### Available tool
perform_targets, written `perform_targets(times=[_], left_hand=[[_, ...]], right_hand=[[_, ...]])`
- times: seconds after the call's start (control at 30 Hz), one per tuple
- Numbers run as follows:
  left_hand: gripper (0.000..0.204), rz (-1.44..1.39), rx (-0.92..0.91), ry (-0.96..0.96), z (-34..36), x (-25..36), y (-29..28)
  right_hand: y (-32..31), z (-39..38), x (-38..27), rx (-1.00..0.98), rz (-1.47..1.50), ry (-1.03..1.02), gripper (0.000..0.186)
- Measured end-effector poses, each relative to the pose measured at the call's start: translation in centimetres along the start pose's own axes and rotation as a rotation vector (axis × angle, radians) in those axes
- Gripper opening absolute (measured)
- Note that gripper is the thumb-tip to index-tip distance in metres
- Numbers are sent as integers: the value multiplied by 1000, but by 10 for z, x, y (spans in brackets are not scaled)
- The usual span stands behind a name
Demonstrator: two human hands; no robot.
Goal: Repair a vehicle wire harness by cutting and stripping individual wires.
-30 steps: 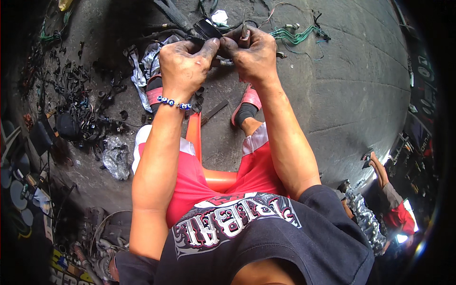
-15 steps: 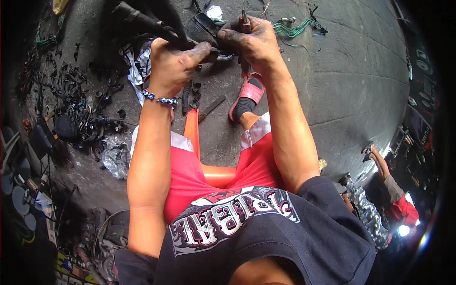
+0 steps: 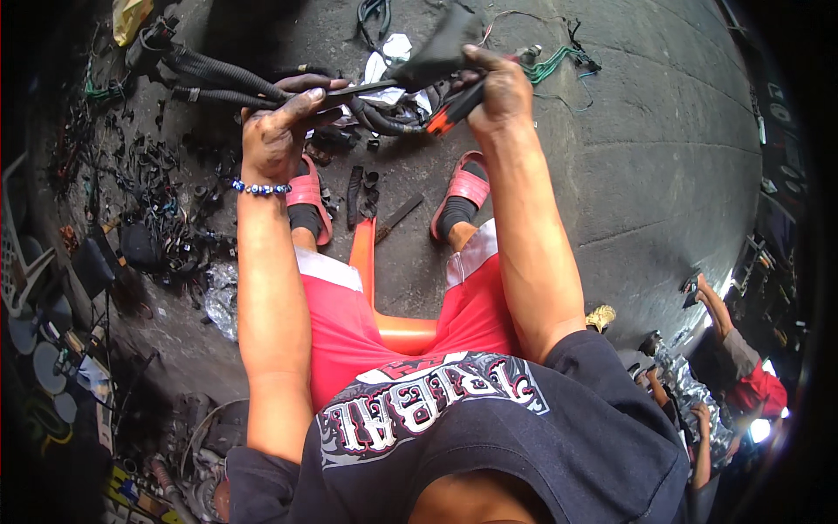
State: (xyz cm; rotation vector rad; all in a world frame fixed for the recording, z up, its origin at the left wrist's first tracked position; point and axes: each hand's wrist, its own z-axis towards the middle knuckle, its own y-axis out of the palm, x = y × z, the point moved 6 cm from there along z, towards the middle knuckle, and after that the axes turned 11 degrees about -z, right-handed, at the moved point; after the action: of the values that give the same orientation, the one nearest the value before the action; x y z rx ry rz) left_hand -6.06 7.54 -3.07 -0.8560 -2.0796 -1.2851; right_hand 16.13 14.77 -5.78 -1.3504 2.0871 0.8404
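Note:
My left hand [image 3: 284, 131] is closed around a black wiring harness in corrugated tubing [image 3: 214, 72], whose thick branches stretch off to the upper left. Out of that grip a dark strip runs right to a broad, limp black piece [image 3: 441, 51], partly blurred. My right hand [image 3: 502, 92] is closed on a black-and-orange handled tool [image 3: 449, 112], its orange end pointing down and left. The right fingers also lie against the edge of the black piece; whether they pinch it I cannot tell. More black cable [image 3: 384, 120] loops below, between the hands.
An orange stool leg [image 3: 363, 258] rises between my knees. Near my pink sandals [image 3: 467, 185] lie a flat dark bar [image 3: 401, 214] and tubing scraps [image 3: 360, 194]. Black scraps [image 3: 166, 201] litter the left floor. Green wires [image 3: 554, 63] lie far right. Another person [image 3: 742, 375] is at right.
My hands have moved apart, the left to the left and down. The harness has swung left, and the broad black piece now shows stretched between them. The right-hand tool has tilted, its orange end showing.

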Motion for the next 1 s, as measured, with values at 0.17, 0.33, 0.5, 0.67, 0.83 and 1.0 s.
perform_targets(times=[0.17, 0.33, 0.5, 0.67, 0.83, 1.0], left_hand=[[18, -164, 31, -7, 5, -16, 4], [40, -765, 188, -51, -13, -42, 30], [43, -586, 161, -31, -31, -28, 45], [43, -582, 181, -38, -62, 0, -3], [42, -559, 241, -10, -65, 27, -22], [41, -549, 246, -62, -53, 22, -27]], right_hand=[[-21, 12, -4, 62, 200, 64, 14], [-4, -2, 16, 12, 121, 160, 11], [-27, 21, 26, 131, -5, 191, 8], [-193, 107, 22, 535, 142, 55, 11], [-69, 43, -13, 343, -266, -204, 13], [61, -8, 24, -247, -562, -183, 21]])
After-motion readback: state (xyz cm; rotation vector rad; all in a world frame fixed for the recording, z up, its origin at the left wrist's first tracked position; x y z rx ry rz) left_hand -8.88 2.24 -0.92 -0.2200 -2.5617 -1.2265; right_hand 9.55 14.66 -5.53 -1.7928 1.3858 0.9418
